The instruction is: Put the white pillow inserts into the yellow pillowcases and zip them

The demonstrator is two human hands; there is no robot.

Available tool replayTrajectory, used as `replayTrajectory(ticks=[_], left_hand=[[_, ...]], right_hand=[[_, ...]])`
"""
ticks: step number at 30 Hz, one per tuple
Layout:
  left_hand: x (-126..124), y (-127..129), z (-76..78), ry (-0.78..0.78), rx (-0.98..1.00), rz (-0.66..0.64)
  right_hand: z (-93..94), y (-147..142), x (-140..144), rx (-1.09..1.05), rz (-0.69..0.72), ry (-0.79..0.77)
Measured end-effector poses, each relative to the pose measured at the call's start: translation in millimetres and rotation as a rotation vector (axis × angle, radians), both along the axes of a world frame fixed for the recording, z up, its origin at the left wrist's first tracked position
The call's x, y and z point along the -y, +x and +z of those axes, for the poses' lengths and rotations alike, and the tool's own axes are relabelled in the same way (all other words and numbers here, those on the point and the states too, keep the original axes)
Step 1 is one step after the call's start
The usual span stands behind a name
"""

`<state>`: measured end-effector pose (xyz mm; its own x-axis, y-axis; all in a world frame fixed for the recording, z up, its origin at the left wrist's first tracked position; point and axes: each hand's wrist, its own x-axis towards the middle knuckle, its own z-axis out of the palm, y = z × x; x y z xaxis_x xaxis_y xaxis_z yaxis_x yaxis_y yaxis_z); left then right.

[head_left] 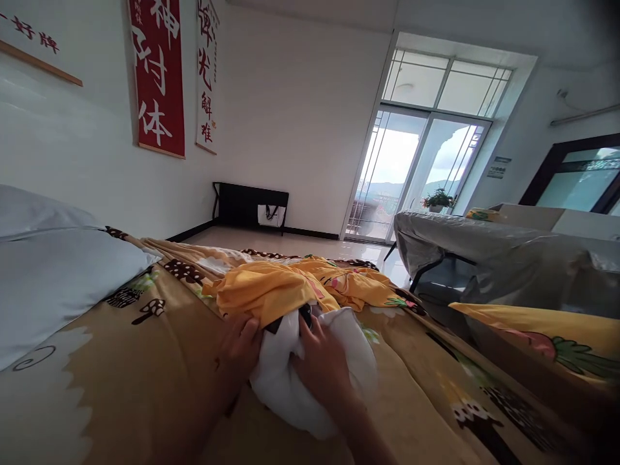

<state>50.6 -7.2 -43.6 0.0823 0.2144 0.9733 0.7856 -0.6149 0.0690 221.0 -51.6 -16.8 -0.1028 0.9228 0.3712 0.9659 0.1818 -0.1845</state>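
On the bed in front of me lies a bunched yellow pillowcase (271, 287) with pink and green print; its far part trails to the right. A soft white pillow (285, 397) sits crumpled against its opening, partly inside the yellow cloth. My left hand (245, 339) pinches the pillowcase's near edge at the left of the opening. My right hand (322, 361) is closed on the white pillow, fingers sunk into it near the opening. Something dark (305, 315) shows by the right fingertips; I cannot tell what it is. The fingers of both hands are partly hidden.
A brown patterned blanket (165, 361) covers the bed. White pillows (62, 278) lie at the left. Another yellow printed cloth (547, 339) is at the right edge, near a table under a grey plastic cover (450, 232). Beyond are a black bench (237, 206) and glass doors (411, 168).
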Motion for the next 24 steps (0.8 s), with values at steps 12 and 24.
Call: replayTrajectory(ticks=[12,24], left_hand=[[18,16,12.8,0.179,-0.381,-0.021],[20,7,31.0,-0.179,-0.392,0.263]], right_hand=[[-4.2,30,-24,-0.168,-0.077,0.009],[-5.4,-10,6,0.16,0.371,-0.085]])
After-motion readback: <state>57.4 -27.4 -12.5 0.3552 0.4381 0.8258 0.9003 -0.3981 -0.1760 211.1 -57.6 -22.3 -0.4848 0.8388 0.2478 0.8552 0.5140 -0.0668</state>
